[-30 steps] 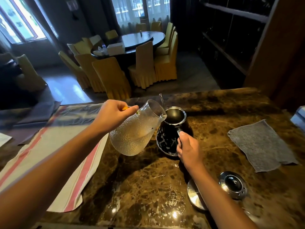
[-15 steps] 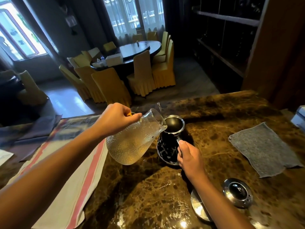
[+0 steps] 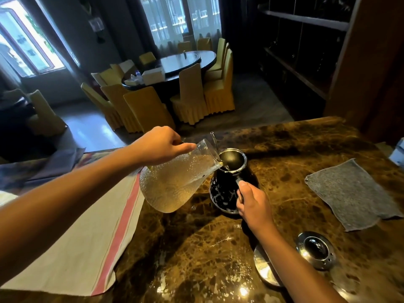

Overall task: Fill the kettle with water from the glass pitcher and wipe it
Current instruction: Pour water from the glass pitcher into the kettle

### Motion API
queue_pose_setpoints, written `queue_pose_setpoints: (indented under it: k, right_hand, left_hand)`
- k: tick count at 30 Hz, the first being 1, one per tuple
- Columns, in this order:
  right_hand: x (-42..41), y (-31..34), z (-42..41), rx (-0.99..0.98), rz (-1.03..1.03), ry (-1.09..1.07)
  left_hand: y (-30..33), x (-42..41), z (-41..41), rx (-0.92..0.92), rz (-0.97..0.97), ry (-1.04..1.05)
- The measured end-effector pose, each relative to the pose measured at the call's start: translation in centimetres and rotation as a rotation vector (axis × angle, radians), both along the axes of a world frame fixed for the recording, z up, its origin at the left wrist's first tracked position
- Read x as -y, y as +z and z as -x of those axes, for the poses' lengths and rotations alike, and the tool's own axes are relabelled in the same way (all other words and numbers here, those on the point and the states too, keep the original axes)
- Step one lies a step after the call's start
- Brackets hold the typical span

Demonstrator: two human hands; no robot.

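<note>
A textured glass pitcher point(image 3: 175, 182) holding water is tilted to the right, its spout over the open mouth of the black kettle point(image 3: 225, 193). My left hand point(image 3: 159, 145) grips the pitcher's handle from above. The kettle stands on the brown marble counter point(image 3: 284, 149), its lid off. My right hand point(image 3: 251, 200) grips the kettle's handle on its near side. A grey cloth point(image 3: 352, 193) lies flat on the counter to the right.
A round metal kettle lid point(image 3: 316, 250) and a shiny metal disc point(image 3: 264, 267) lie near my right forearm. A white towel with red stripes point(image 3: 87, 237) covers the counter's left side. Beyond the counter stand yellow-covered chairs point(image 3: 144, 110) around a dark round table.
The pitcher has tipped further, bringing its spout down onto the kettle's mouth. My right hand stays on the kettle's handle.
</note>
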State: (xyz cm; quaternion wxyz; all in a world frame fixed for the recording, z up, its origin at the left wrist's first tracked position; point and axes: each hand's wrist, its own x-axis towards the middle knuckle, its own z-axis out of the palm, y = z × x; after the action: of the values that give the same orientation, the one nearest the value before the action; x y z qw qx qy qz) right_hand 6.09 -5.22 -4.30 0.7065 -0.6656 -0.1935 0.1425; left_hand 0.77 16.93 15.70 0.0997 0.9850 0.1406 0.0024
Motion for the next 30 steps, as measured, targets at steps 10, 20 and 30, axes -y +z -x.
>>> queue_pose_setpoints:
  k: [10, 20, 30]
  right_hand:
    - [0.1, 0.1, 0.1, 0.032, 0.022, -0.017]
    - [0.1, 0.2, 0.2, 0.010, -0.007, -0.005]
    - [0.0, 0.3, 0.2, -0.030, -0.034, 0.008]
  left_hand:
    - [0.8, -0.1, -0.9, -0.105, -0.027, -0.015]
    - [1.5, -0.2, -1.4, -0.224, -0.015, -0.011]
    - [2.5, -0.5, -2.3, -0.346, -0.049, -0.021]
